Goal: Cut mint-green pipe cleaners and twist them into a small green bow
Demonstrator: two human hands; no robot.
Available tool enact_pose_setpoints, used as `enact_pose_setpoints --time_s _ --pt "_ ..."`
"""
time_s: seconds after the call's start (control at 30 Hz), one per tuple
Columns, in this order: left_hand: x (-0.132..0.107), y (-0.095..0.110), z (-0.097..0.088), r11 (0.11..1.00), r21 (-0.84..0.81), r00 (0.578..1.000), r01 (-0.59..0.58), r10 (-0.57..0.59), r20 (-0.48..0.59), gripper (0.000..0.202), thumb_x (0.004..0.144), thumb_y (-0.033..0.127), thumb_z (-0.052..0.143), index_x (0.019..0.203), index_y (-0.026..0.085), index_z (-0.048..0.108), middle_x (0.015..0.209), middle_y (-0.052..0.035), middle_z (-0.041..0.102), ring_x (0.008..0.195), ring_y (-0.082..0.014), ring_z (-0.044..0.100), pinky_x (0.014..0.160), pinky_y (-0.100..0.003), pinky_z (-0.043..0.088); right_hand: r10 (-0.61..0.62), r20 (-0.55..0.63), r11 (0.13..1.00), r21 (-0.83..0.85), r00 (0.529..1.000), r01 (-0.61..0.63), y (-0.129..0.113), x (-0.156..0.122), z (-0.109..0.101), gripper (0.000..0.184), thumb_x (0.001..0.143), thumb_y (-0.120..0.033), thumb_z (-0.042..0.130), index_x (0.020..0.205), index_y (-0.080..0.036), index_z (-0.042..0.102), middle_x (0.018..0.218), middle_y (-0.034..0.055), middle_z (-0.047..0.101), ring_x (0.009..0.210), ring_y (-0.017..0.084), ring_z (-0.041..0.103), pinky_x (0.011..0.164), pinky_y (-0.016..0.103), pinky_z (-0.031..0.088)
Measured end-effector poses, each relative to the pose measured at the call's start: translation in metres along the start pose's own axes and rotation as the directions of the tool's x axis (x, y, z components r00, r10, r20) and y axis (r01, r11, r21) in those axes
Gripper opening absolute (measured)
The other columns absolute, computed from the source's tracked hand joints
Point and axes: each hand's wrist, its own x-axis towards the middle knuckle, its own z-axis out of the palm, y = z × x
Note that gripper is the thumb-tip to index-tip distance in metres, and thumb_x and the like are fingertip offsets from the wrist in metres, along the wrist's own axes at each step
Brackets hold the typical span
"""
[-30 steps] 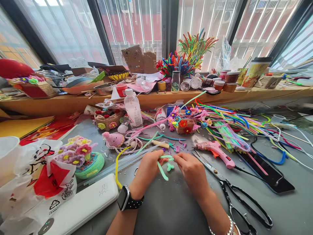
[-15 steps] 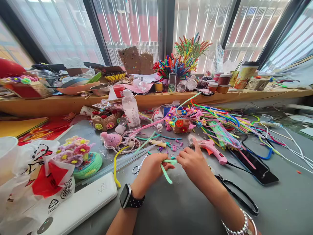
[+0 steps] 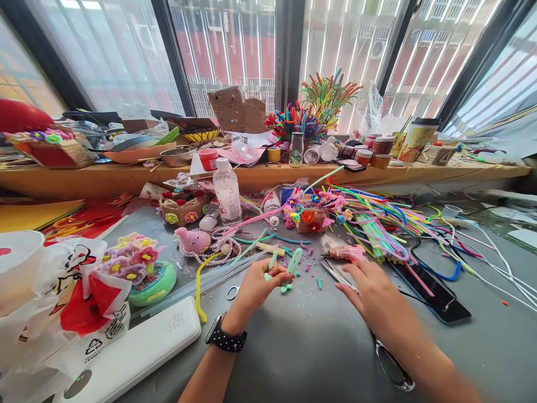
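Observation:
My left hand [image 3: 264, 282] pinches a mint-green pipe cleaner [image 3: 295, 260], bent into loops that stick out above and beside the fingers. My right hand [image 3: 371, 288] is to the right, thumb and fingers apart, nothing seen between them. Just beyond its fingers lies a pink glue gun [image 3: 346, 253], its handle hidden by the hand. Metal blades [image 3: 333, 273] poke out left of the right thumb. A black-rimmed handle loop [image 3: 388, 361] shows below the forearm, seemingly of the same scissors. A short green piece [image 3: 319, 284] lies between my hands.
Small scissors [image 3: 232, 292] lie left of my left hand, near a white power bank [image 3: 146, 341]. Beyond stand a bottle [image 3: 226, 193] and a flower-decorated basket [image 3: 312, 220]. Pipe cleaners [image 3: 381, 229] and a phone [image 3: 432, 291] lie to the right. Crochet flowers [image 3: 130, 260] stand left.
My right hand has left the green pipe cleaner and moved right, toward the glue gun. The pipe cleaner is now looped upward in my left hand. The black-handled scissors have shifted left.

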Motion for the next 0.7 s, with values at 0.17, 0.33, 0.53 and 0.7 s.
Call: enact_pose_setpoints --time_s 0.17,0.33,0.53,0.7 --pt "-0.001 0.002 0.0 0.988 -0.152 0.997 0.035 -0.045 -0.06 0.04 0.057 0.03 0.067 0.048 0.018 0.029 0.061 0.0006 0.058 0.063 -0.0147 0.058 0.063 -0.029 0.047 0.152 0.27 0.986 0.029 0.951 -0.166 0.059 -0.076 0.011 0.016 0.063 -0.033 0.063 0.068 -0.018 0.058 0.072 0.0076 0.061 0.068 0.025 0.059 0.058 0.035 0.046" --pt "-0.002 0.003 0.001 0.963 -0.262 0.995 0.065 -0.082 -0.054 0.04 0.056 0.03 0.068 0.051 0.017 0.029 0.066 0.0018 0.057 0.063 -0.0158 0.061 0.06 -0.029 0.049 0.113 0.385 0.966 0.174 0.916 -0.192 0.054 -0.091 0.011 0.014 0.068 -0.026 0.051 0.08 -0.021 0.055 0.077 0.0063 0.063 0.063 0.021 0.06 0.052 0.028 0.043" --pt "-0.003 0.005 0.0 0.967 -0.248 0.995 0.059 -0.077 -0.064 0.039 0.056 0.025 0.068 0.053 0.018 0.029 0.069 0.0014 0.058 0.065 -0.015 0.061 0.061 -0.028 0.048 0.206 0.574 0.917 0.169 0.793 -0.361 0.035 -0.059 -0.001 0.007 0.057 -0.017 0.047 0.058 -0.02 0.041 0.053 -0.0007 0.052 0.048 0.016 0.047 0.044 0.024 0.028" --pt "-0.002 0.002 -0.002 0.972 -0.231 0.995 0.038 -0.057 -0.076 0.039 0.055 0.022 0.068 0.051 0.017 0.029 0.072 -0.0001 0.06 0.068 -0.0144 0.059 0.063 -0.027 0.047 -0.032 0.771 0.448 0.58 0.636 -0.68 0.047 -0.064 0.001 0.009 0.062 -0.025 0.051 0.066 -0.018 0.048 0.055 -0.0026 0.049 0.051 0.012 0.049 0.046 0.021 0.036"
